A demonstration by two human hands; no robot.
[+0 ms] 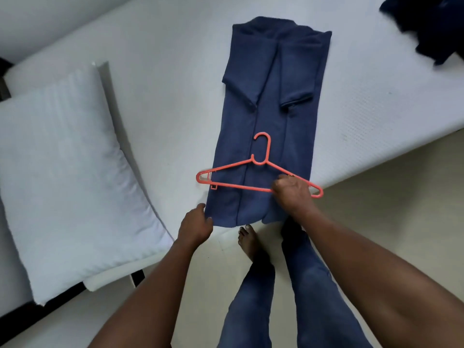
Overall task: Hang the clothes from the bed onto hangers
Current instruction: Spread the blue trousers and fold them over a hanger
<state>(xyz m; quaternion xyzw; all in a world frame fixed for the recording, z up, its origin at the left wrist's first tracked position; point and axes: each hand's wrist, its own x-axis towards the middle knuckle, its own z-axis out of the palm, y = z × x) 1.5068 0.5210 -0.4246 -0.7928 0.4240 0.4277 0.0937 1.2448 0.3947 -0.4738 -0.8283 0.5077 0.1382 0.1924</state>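
Note:
A blue shirt (271, 101) lies folded lengthwise on the white bed (163, 79), sleeves tucked inward, its hem at the bed's near edge. An orange plastic hanger (251, 172) lies across the shirt's lower part, hook pointing away from me. My right hand (291, 194) grips the hanger's right arm and bottom bar. My left hand (195, 224) is at the shirt's lower left corner, fingers curled at the hem edge.
A white pillow (65, 172) lies on the bed to the left. A dark navy garment (431, 26) sits at the bed's far right. My legs in blue jeans (283, 285) and a bare foot stand on the pale floor (391, 197) by the bed.

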